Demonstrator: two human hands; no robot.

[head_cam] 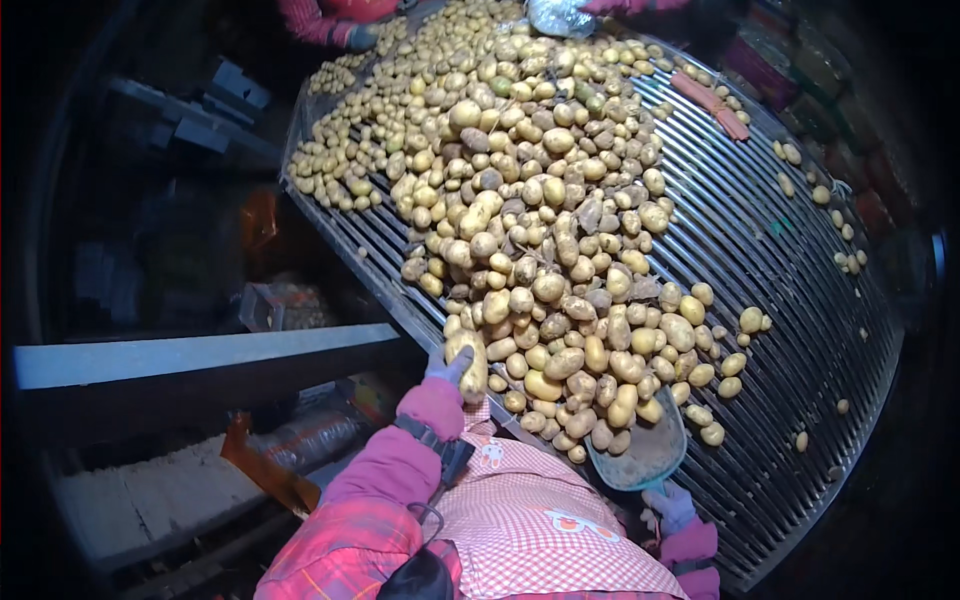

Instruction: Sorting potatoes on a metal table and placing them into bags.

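A large, long potato is gripped in my gloved left hand at the near left edge of a slatted metal table. My right hand, also gloved, holds the handle of a blue-green plastic scoop. The scoop's front lies against the near side of a big potato heap, and a few potatoes rest at its mouth. Much of the scoop's bed shows bare, with dirt on it. Soil clings to many potatoes, and some look dark or greenish.
Across the table, another person's gloved hand reaches the far potatoes, beside a clear plastic bag. A folded pink strip lies on the slats at right. A pale beam runs up to the table's left side. Loose potatoes lie near the right edge.
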